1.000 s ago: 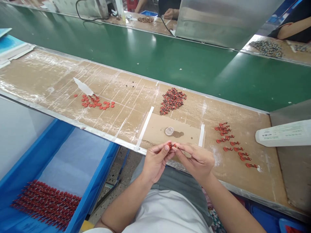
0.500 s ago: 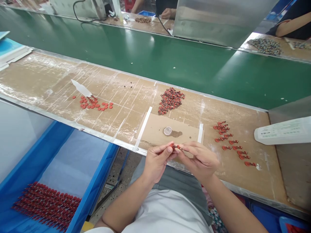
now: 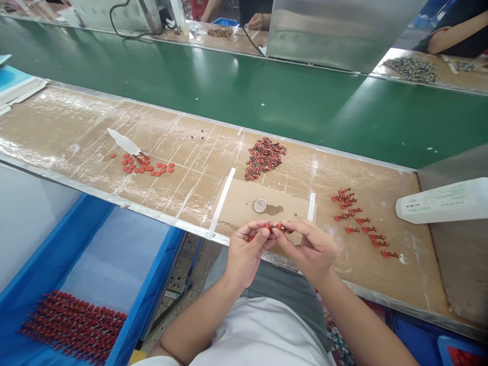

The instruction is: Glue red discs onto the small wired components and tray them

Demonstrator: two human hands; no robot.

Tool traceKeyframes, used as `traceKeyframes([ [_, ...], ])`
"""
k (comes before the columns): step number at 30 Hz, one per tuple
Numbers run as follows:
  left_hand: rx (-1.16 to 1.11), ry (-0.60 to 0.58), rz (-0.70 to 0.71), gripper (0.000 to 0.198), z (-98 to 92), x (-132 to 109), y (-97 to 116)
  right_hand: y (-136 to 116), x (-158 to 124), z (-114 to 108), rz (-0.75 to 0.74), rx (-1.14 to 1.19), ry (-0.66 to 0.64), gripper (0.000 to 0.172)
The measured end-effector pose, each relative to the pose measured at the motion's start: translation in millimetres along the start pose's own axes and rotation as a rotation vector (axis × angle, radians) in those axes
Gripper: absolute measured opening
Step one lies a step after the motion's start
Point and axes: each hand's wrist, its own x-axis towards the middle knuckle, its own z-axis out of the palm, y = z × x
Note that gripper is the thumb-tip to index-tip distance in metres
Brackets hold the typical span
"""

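Just over the table's front edge, my left hand (image 3: 244, 254) and my right hand (image 3: 310, 249) meet fingertip to fingertip. Between them they pinch a small red and dark figurine (image 3: 275, 226), mostly covered by thumbs and fingers. A bit of red also shows under my left fingers. Beyond my hands, a small round dish (image 3: 260, 205) sits on a taped cardboard sheet (image 3: 240, 198) beside a dark wet stain. Behind it lies a pile of small red and black figure pieces (image 3: 266, 157). Red figurines on round bases (image 3: 369, 230) lie to the right.
Loose red discs (image 3: 152, 170) and a white pointed strip (image 3: 124, 141) lie left. A blue bin (image 3: 152, 279) at lower left holds rows of red figurines (image 3: 76, 325). A white bottle (image 3: 442, 201) lies at right. Past the green belt (image 3: 229, 86), other people's arms show.
The view has shifted slightly, so the table things appear a little further left. Both hands keep their pinch on the figurine, with small finger movement; a bit of red now shows under my left fingers.
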Motion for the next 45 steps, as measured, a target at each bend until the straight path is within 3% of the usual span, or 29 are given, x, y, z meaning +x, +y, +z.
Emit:
traceKeyframes([
  [8, -0.003, 0.015, 0.018, 0.009, 0.8, -2, -1, 1, 1, -1, -0.068, -0.044, 0.014, 0.041],
  [11, 0.034, 0.005, 0.008, 0.015, 1.0, -4, -1, 0, 0, -1, -0.084, -0.074, 0.052, 0.043],
  [20, 0.144, -0.003, 0.095, 0.014, 0.3, -5, -5, 4, -12, 8, 0.149, 0.025, 0.128, 0.033],
  [32, 0.263, -0.035, 0.212, 0.009, 4.9, -7, -6, 6, -16, 7, 0.152, -0.007, 0.187, 0.030],
  [39, 0.245, -0.045, 0.196, 0.010, 4.1, -6, -8, -1, -22, 12, 0.322, 0.030, 0.242, 0.032],
  [45, 0.242, -0.063, 0.199, 0.007, 6.4, -8, -8, -6, -20, 15, 0.337, 0.065, 0.272, 0.030],
])
